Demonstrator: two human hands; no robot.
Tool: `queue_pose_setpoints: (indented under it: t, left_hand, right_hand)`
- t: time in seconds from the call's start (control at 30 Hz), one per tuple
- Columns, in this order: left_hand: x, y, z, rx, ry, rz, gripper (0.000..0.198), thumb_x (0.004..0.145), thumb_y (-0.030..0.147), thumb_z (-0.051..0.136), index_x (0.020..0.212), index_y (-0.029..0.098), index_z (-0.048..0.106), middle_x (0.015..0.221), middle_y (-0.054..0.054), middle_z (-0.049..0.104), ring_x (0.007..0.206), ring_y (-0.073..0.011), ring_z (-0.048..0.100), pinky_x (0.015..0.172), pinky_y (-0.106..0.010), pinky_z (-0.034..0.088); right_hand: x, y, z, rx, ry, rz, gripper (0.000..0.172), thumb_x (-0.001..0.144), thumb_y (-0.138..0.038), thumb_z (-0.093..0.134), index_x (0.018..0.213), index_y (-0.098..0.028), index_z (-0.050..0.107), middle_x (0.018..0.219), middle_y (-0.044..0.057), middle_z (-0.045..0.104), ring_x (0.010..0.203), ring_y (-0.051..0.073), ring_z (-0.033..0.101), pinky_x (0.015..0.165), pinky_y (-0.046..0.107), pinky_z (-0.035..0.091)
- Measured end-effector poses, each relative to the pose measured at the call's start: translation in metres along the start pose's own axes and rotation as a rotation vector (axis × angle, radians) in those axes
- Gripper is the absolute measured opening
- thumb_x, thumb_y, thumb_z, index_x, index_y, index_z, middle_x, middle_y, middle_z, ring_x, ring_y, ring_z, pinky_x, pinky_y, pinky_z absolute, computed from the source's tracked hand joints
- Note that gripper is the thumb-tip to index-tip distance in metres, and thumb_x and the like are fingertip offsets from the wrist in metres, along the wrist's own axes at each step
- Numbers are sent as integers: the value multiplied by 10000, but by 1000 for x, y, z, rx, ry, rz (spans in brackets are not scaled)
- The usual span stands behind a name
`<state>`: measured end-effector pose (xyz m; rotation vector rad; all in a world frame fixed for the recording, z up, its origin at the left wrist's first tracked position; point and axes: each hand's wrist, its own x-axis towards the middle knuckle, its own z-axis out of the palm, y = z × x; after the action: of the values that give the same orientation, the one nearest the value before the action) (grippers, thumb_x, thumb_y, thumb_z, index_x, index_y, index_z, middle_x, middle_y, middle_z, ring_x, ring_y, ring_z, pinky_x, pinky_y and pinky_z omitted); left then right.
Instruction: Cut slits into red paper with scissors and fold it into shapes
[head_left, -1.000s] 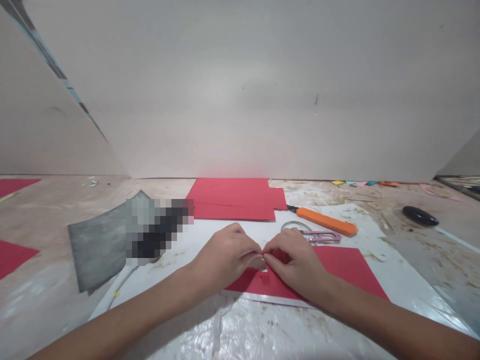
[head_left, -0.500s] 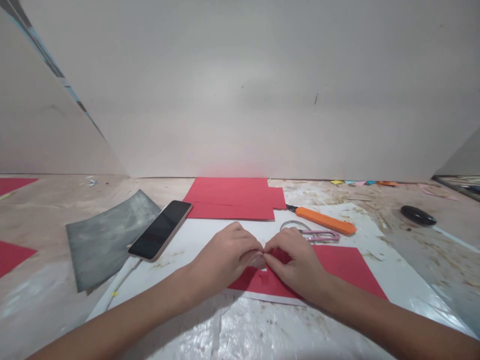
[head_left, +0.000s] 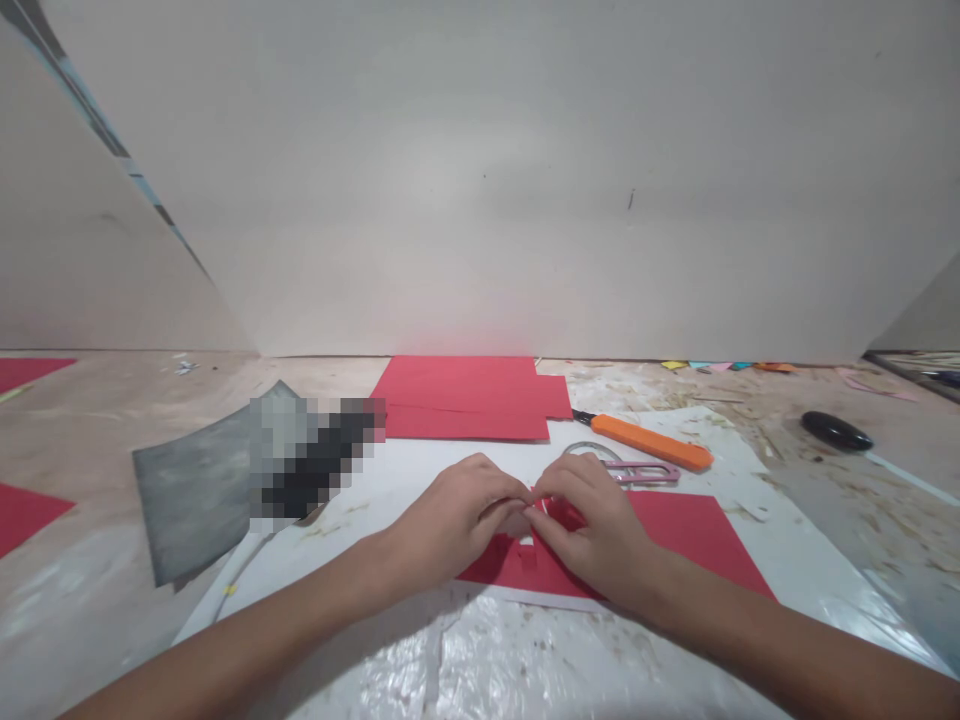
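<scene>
My left hand (head_left: pixel 454 520) and my right hand (head_left: pixel 592 525) meet fingertip to fingertip over a red paper sheet (head_left: pixel 690 545) lying on a white sheet (head_left: pixel 390 480). Both hands pinch a small raised bit of the red paper (head_left: pixel 534 505) between thumb and fingers. A small notch shows in the red sheet's left part, just below the fingers. My right palm rests on the red sheet.
A stack of red paper (head_left: pixel 465 395) lies behind the hands near the wall. An orange utility knife (head_left: pixel 649 443) and pink snips (head_left: pixel 637 472) lie right of it. A phone (head_left: pixel 315 460), blurred out, lies on a grey sheet (head_left: pixel 195 490). A black oval object (head_left: pixel 836 431) sits far right.
Both hands have shifted slightly up and away, still pinching the red paper; the paper's left edge lifts a little more. Nothing else moved.
</scene>
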<state>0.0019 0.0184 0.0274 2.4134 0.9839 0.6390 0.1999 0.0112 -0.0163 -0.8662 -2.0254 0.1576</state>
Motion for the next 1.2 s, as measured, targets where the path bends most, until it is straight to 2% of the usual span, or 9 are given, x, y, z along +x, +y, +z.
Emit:
queue_pose_setpoints:
  t: [0.33, 0.47, 0.57, 0.67, 0.8, 0.97, 1.07, 1.13, 1.2]
  left_hand:
    - [-1, 8, -7, -420, -139, -97, 373, 973, 123, 377, 1088, 245, 710, 968, -14, 747, 893, -156, 686, 795, -287, 545]
    - [1, 7, -8, -622, -189, -167, 320, 967, 152, 434, 1065, 252, 722, 1009, -22, 747, 951, -148, 688, 855, -293, 542]
    - [1, 6, -6, -638, -157, -226, 276, 963, 215, 478, 1088, 238, 723, 944, -34, 748, 813, -136, 685, 731, -255, 540]
    - [0, 3, 3, -577, -87, -265, 267, 946, 258, 508, 1103, 223, 720, 827, -21, 724, 642, -109, 612, 560, -203, 466]
    - [-1, -1, 17, -560, -55, -241, 198, 883, 193, 542, 953, 185, 727, 803, -11, 694, 641, -100, 561, 580, -202, 430]
    - [-5, -1, 22, -380, -26, -274, 193, 823, 151, 510, 758, 160, 692, 676, 9, 628, 600, -101, 498, 558, -215, 373]
    - [-7, 2, 18, -380, -76, -360, 205, 796, 147, 483, 677, 148, 650, 594, 22, 559, 554, -96, 459, 528, -219, 344]
    - [-8, 3, 14, -439, -150, -418, 203, 792, 160, 480, 640, 147, 615, 563, 28, 524, 511, -87, 430, 505, -220, 333]
    - [-8, 4, 12, -490, -215, -454, 206, 800, 180, 491, 639, 149, 616, 564, 23, 548, 484, -83, 435, 493, -220, 342]
  right_hand:
    - [-1, 7, 0, -34, 74, -99, 295, 893, -109, 581, 1080, -305, 699, 823, 31, 593, 758, 184, 552, 670, 346, 443]
    - [1, 6, -2, -35, 89, -139, 292, 864, -54, 575, 991, -278, 714, 805, 31, 583, 741, 179, 542, 649, 339, 433]
    - [3, 4, -1, -32, 126, -128, 190, 863, -89, 605, 914, -243, 704, 783, 28, 586, 716, 174, 544, 654, 349, 430]
    - [4, 2, 0, -1, 133, -68, 114, 874, -137, 613, 884, -228, 680, 789, 31, 601, 724, 180, 556, 665, 360, 433]
    - [3, -2, 0, 91, 75, 29, 87, 872, -144, 618, 878, -225, 649, 805, 32, 622, 775, 191, 567, 689, 351, 442]
    - [1, -10, -2, 205, -63, 223, 88, 876, -172, 606, 805, -223, 606, 725, 3, 602, 689, 165, 547, 654, 316, 429]
    - [1, -12, -2, 260, -151, 363, 64, 869, -195, 607, 813, -225, 607, 743, -1, 598, 681, 159, 544, 637, 302, 429]
    - [1, -13, -2, 288, -197, 426, 55, 861, -190, 601, 823, -228, 609, 772, -1, 609, 701, 160, 550, 648, 303, 434]
    - [2, -13, -3, 289, -224, 454, 60, 855, -184, 594, 819, -229, 610, 786, 0, 619, 714, 164, 549, 664, 311, 433]
